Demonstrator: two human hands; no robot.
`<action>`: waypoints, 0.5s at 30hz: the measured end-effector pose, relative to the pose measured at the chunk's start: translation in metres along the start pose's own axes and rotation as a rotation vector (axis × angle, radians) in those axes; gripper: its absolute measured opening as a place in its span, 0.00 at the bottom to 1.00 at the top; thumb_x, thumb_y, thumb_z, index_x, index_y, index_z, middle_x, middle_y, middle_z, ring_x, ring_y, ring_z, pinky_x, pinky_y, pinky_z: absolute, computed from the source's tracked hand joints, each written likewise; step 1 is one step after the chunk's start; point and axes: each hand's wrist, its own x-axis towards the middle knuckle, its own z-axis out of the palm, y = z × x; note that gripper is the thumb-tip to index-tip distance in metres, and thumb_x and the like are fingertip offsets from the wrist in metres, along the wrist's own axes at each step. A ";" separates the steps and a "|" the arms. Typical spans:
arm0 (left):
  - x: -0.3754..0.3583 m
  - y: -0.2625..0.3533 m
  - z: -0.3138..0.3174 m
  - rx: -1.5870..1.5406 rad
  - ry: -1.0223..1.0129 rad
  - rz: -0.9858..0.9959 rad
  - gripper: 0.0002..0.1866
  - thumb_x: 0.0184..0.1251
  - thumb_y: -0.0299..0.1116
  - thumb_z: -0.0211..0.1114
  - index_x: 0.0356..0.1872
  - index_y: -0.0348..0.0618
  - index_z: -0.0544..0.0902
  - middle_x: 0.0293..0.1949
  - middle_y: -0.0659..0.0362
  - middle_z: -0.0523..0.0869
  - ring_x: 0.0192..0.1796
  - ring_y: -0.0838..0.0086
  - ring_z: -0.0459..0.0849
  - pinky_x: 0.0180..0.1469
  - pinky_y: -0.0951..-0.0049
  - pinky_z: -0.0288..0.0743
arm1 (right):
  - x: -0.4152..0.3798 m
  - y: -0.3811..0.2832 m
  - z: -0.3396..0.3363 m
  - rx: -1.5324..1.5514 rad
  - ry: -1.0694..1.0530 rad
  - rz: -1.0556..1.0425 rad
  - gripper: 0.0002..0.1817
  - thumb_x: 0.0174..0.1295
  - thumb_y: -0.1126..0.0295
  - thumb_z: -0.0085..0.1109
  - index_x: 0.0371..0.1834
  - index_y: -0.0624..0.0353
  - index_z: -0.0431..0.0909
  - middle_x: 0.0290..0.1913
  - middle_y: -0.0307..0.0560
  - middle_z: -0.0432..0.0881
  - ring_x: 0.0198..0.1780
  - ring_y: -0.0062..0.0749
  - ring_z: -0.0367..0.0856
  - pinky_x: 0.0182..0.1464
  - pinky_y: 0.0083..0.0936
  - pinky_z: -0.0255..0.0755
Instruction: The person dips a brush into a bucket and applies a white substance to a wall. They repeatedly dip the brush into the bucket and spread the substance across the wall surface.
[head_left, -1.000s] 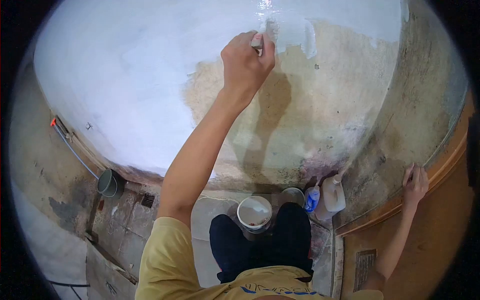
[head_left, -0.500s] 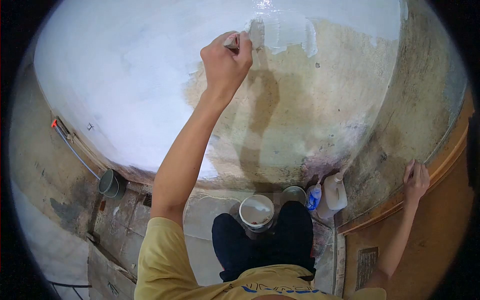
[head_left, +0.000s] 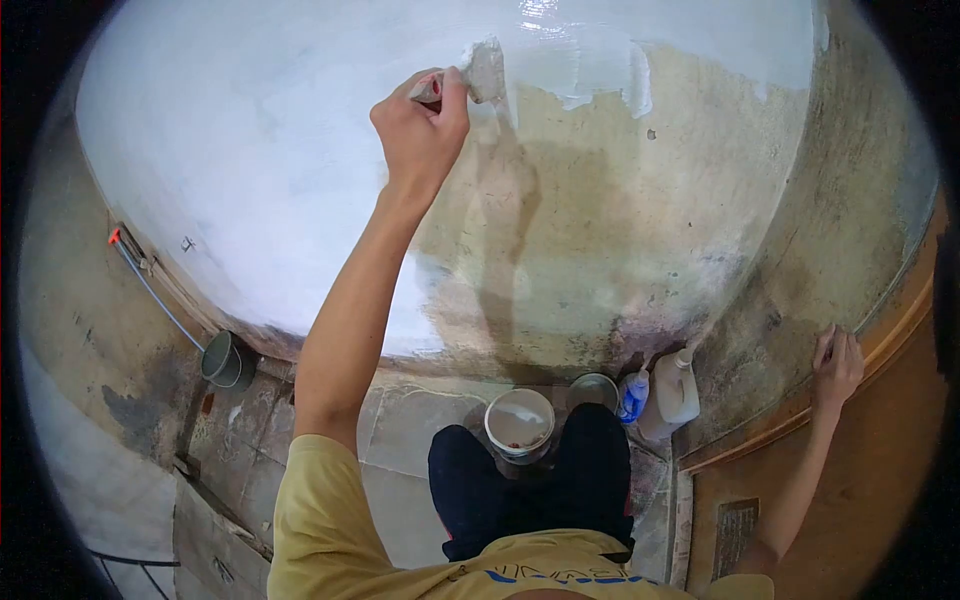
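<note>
My left hand (head_left: 420, 125) is closed around the handle of a paintbrush (head_left: 487, 72), whose grey, flat head lies against the wall (head_left: 600, 220). White wet paint (head_left: 590, 60) covers the wall above and to the left of the brush, with a ragged lower edge. Below and to the right, the wall is bare, beige and stained. Out to the right, my right hand (head_left: 838, 368) has its fingers curled in a loose fist beside the wooden edge (head_left: 880, 345); nothing shows in it.
A white bucket (head_left: 520, 455) with whitish contents stands between my knees. Beside it are a round container (head_left: 594, 388), a blue bottle (head_left: 633, 397) and a white jug (head_left: 672, 400). A dark bucket (head_left: 229, 362) and a blue stick with an orange end (head_left: 155, 285) are at left.
My left hand and the paintbrush have moved left along the wall, and more of the brush head shows. My right hand keeps its place; the view has shifted slightly.
</note>
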 end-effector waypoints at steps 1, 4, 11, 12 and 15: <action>0.000 -0.002 -0.003 0.000 0.002 -0.001 0.12 0.63 0.34 0.63 0.31 0.33 0.85 0.19 0.60 0.83 0.22 0.83 0.75 0.27 0.80 0.69 | 0.002 -0.002 -0.001 0.000 0.001 -0.002 0.05 0.61 0.76 0.60 0.28 0.65 0.77 0.21 0.48 0.74 0.22 0.37 0.73 0.26 0.30 0.68; 0.001 -0.006 -0.010 0.021 0.013 -0.009 0.12 0.64 0.34 0.62 0.32 0.32 0.85 0.20 0.60 0.84 0.22 0.83 0.76 0.28 0.81 0.69 | 0.004 -0.003 -0.001 -0.021 0.078 -0.035 0.05 0.61 0.76 0.60 0.28 0.65 0.78 0.20 0.48 0.73 0.21 0.37 0.73 0.26 0.31 0.68; 0.005 -0.020 -0.017 -0.019 0.152 0.086 0.12 0.62 0.31 0.61 0.21 0.34 0.80 0.10 0.64 0.66 0.15 0.82 0.60 0.20 0.76 0.57 | 0.002 -0.001 0.002 0.007 0.047 -0.019 0.04 0.61 0.77 0.59 0.30 0.66 0.78 0.22 0.50 0.76 0.24 0.38 0.75 0.27 0.31 0.70; 0.005 -0.022 -0.020 0.000 0.156 0.090 0.12 0.62 0.31 0.61 0.22 0.34 0.80 0.10 0.64 0.67 0.15 0.82 0.61 0.20 0.77 0.58 | 0.003 -0.001 0.001 0.009 0.052 -0.032 0.04 0.61 0.77 0.59 0.29 0.67 0.78 0.22 0.51 0.77 0.23 0.38 0.76 0.25 0.31 0.70; 0.007 -0.028 -0.029 0.021 0.139 0.078 0.12 0.62 0.31 0.62 0.22 0.34 0.81 0.10 0.64 0.68 0.15 0.82 0.62 0.20 0.77 0.58 | -0.001 0.003 0.003 0.009 0.009 -0.022 0.05 0.61 0.77 0.59 0.29 0.67 0.78 0.23 0.50 0.77 0.23 0.38 0.76 0.24 0.29 0.69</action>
